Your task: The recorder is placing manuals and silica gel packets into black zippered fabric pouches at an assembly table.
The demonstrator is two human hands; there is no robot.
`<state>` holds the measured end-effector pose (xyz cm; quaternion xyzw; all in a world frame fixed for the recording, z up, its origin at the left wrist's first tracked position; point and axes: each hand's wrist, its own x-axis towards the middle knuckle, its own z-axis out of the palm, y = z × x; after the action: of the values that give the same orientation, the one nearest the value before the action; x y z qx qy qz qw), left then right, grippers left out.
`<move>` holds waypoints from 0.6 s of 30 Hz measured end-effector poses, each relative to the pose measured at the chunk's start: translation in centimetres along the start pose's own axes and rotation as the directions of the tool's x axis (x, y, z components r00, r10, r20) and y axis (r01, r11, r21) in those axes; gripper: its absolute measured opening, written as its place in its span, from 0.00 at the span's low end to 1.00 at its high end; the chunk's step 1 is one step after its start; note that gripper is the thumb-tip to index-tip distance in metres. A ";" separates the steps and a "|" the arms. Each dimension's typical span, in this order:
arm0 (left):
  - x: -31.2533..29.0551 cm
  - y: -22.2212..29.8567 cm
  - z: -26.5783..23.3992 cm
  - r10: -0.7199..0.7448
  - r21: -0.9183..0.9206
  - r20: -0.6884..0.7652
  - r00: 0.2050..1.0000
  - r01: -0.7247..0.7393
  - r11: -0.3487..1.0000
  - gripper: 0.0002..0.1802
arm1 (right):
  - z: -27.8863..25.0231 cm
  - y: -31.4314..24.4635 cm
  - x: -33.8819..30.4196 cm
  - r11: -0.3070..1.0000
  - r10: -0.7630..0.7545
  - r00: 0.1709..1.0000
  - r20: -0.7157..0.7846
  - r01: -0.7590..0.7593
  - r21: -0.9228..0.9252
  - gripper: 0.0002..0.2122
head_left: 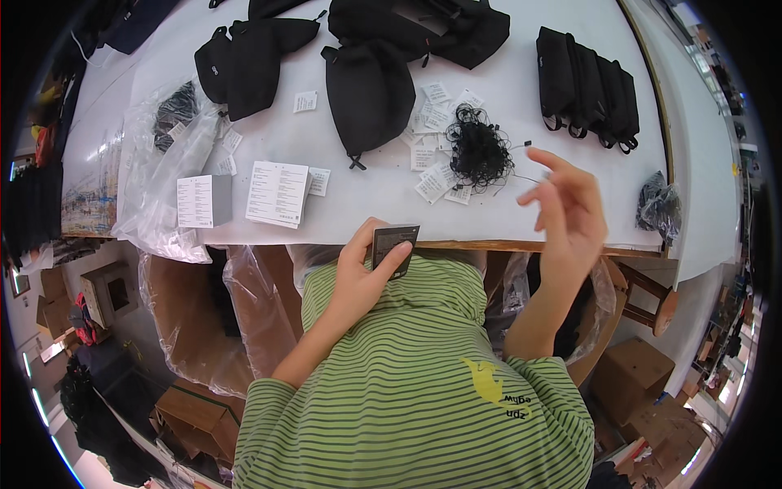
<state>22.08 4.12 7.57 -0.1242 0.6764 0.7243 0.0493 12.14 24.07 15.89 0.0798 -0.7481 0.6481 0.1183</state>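
Observation:
My left hand [364,262] is closed around a small dark rectangular card or thin stack of cards [394,251], held at the table's near edge in front of my shirt. Its thumb lies across the dark face. My right hand [568,204] is raised over the near edge, index finger stretched out and the other fingers bent, with gaps between them. Just left of it is a tangled pile of thin black strings [481,148]. A strand or two runs from the pile toward my right fingertips; whether they touch it is unclear. White printed labels [436,179] lie under and around the pile.
Two stacks of white printed cards [277,194] stand at the near left, beside a clear plastic bag [175,187]. Black fabric bags [371,94] lie farther back, and a row of black pouches [582,85] at right. Plastic-lined cartons [195,314] stand below the table [342,218].

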 end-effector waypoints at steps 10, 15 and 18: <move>-0.1 0.0 0.0 -0.021 -0.032 0.009 1.000 0.022 0.999 0.08 | 1.9 -0.9 -0.2 0.994 -0.104 0.994 -0.038 0.105 0.017 0.05; 0.2 0.5 0.0 -0.091 -0.079 0.021 0.996 0.092 0.993 0.07 | 3.0 -1.1 -1.3 0.996 -0.058 0.993 -0.099 0.063 0.057 0.06; 0.0 -0.1 -0.2 -0.086 -0.036 0.021 0.996 0.087 0.996 0.08 | 2.7 -1.1 -2.3 0.997 -0.014 1.000 -0.012 0.015 0.076 0.06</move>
<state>22.15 3.97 7.51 -0.1472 0.6564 0.7351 0.0849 14.47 21.14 15.94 0.0858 -0.7217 0.6755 0.1240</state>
